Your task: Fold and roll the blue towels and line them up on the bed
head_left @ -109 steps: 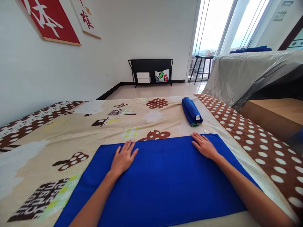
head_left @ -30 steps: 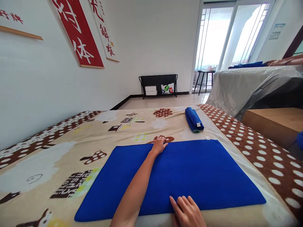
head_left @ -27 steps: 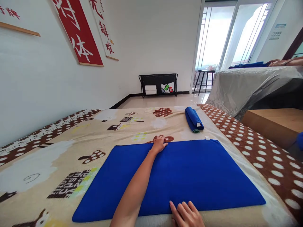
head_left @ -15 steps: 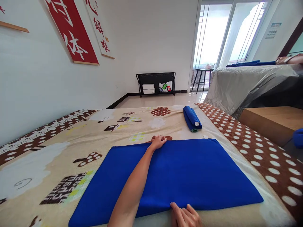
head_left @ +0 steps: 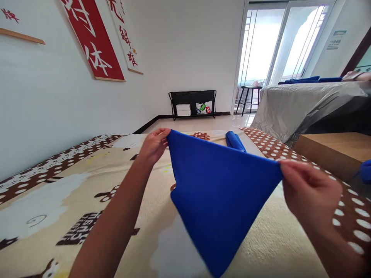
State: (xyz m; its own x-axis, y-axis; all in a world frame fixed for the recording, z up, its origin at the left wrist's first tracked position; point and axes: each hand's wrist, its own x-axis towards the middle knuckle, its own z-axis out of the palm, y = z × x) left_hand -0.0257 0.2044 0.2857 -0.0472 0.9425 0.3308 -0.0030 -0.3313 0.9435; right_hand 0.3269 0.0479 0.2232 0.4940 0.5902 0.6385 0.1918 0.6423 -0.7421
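1. The left hand (head_left: 153,146) is pinching one corner of the blue microfibre towel (head_left: 217,197), thumb and fingers pressed together on the cloth

2. The right hand (head_left: 310,193) is pinching the opposite corner the same way, so the towel's top edge is running taut between the two hands

3. The towel is hanging above the patterned blanket (head_left: 58,197) that is covering the bed, its lowest point drooping toward the near edge of the blanket; whether that tip is touching the blanket is hard to tell

4. A rolled blue towel (head_left: 235,141) is lying on the blanket beyond the held towel, partly hidden behind its top edge

5. The held towel is looking light, soft and limp: it is sagging into a triangle under its own weight and will likely fold wherever it is unsupported. Corners and hems seem the surest places to hold, since the nap should be giving fingertips good purchase

6. Beyond the blanket, a black rack (head_left: 192,103) is standing against the far wall, and a sheet-covered bed (head_left: 301,104) is standing to the right
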